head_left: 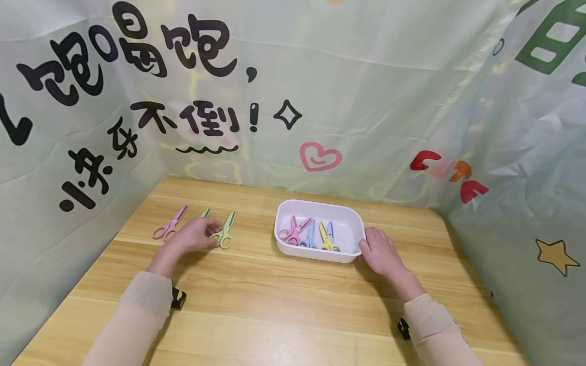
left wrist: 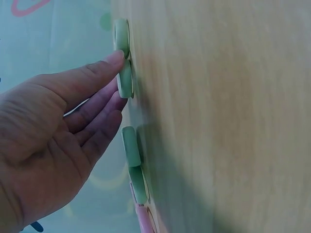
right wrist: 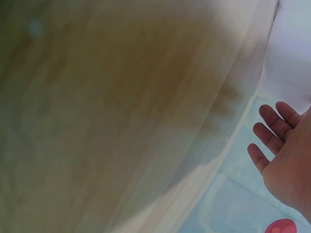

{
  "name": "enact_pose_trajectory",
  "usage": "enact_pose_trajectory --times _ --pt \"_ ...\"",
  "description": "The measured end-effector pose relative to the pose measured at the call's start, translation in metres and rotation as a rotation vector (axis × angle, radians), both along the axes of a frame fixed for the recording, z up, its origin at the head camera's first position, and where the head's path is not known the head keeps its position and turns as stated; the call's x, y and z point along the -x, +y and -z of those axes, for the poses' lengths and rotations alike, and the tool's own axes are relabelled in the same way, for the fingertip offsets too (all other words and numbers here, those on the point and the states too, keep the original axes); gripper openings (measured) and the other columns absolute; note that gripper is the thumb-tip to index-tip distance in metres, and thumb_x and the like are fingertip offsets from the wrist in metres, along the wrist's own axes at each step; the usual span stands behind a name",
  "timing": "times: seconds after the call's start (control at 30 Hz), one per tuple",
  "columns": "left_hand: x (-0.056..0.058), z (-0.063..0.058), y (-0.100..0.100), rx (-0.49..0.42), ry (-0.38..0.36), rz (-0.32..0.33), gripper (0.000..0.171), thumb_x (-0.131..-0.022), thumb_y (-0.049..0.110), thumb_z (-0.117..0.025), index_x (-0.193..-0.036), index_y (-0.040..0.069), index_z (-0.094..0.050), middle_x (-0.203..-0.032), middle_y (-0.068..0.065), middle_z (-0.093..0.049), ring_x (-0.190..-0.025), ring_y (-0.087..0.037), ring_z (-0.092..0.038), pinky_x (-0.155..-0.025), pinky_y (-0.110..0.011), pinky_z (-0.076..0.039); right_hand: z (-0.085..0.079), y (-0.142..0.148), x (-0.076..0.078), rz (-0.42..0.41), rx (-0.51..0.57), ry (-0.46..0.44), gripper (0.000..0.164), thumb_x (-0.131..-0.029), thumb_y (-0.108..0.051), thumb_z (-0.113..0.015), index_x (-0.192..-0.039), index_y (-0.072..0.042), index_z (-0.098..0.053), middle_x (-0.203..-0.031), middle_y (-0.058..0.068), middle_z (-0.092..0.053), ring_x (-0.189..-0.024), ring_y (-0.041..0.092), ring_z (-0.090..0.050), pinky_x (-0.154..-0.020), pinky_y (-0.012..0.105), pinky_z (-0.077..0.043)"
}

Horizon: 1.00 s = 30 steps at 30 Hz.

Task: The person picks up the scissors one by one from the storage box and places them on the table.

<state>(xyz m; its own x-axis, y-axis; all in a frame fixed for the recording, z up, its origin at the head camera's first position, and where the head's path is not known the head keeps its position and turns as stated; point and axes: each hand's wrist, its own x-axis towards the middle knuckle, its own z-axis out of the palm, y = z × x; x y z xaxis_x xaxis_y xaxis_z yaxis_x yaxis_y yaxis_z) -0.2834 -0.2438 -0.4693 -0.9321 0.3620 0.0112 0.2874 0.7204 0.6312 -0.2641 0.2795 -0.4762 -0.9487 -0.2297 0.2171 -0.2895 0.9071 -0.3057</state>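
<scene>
My left hand (head_left: 196,235) is at the handle of a pair of light green scissors (head_left: 225,236), which lies on the table with its blades pointing away. In the left wrist view the thumb presses between the finger loops of these scissors (left wrist: 125,77), with fingertips on the far side, pinching the handle. A second green pair (head_left: 206,212) is partly hidden behind this hand, and pink scissors (head_left: 170,225) lie to its left. My right hand (head_left: 381,250) touches the right end of a white tray (head_left: 320,255); its fingers look straight in the right wrist view.
Inside the tray lie several scissors: pink (head_left: 294,231), blue (head_left: 310,236) and yellow (head_left: 327,236). The wooden table (head_left: 274,310) is bounded at the back and sides by a printed pale green cloth (head_left: 366,101).
</scene>
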Motion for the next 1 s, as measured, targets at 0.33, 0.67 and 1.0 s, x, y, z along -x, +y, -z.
enact_pose_trajectory --times 0.33,0.67,1.0 --pt "-0.003 -0.001 0.001 -0.016 0.008 0.0 0.048 -0.084 0.005 -0.084 -0.124 -0.01 -0.065 -0.11 -0.016 -0.072 -0.105 -0.035 -0.067 -0.098 -0.053 -0.054 -0.001 0.0 -0.002 -0.001 0.0 -0.012 0.032 -0.102 -0.017 -0.042 -0.118 0.005 -0.058 -0.114 0.02 -0.061 -0.111 0.042 -0.053 -0.088 0.06 -0.043" --pt "-0.012 -0.008 -0.011 -0.036 0.016 -0.027 0.052 -0.085 0.005 -0.083 -0.13 -0.01 -0.062 -0.119 -0.024 -0.071 -0.114 -0.044 -0.064 -0.101 -0.059 -0.051 -0.001 0.0 0.0 -0.001 0.012 -0.006 0.033 -0.102 -0.017 -0.042 -0.12 0.006 -0.058 -0.116 0.021 -0.061 -0.111 0.042 -0.052 -0.09 0.061 -0.043" --pt "-0.016 -0.007 -0.015 0.024 0.013 -0.029 0.05 -0.081 -0.006 -0.08 -0.128 -0.01 -0.063 -0.121 -0.023 -0.07 -0.115 -0.043 -0.064 -0.102 -0.057 -0.051 0.001 0.001 0.0 -0.002 0.019 -0.006 0.032 -0.102 -0.017 -0.042 -0.12 0.005 -0.058 -0.116 0.021 -0.06 -0.112 0.042 -0.052 -0.089 0.06 -0.042"
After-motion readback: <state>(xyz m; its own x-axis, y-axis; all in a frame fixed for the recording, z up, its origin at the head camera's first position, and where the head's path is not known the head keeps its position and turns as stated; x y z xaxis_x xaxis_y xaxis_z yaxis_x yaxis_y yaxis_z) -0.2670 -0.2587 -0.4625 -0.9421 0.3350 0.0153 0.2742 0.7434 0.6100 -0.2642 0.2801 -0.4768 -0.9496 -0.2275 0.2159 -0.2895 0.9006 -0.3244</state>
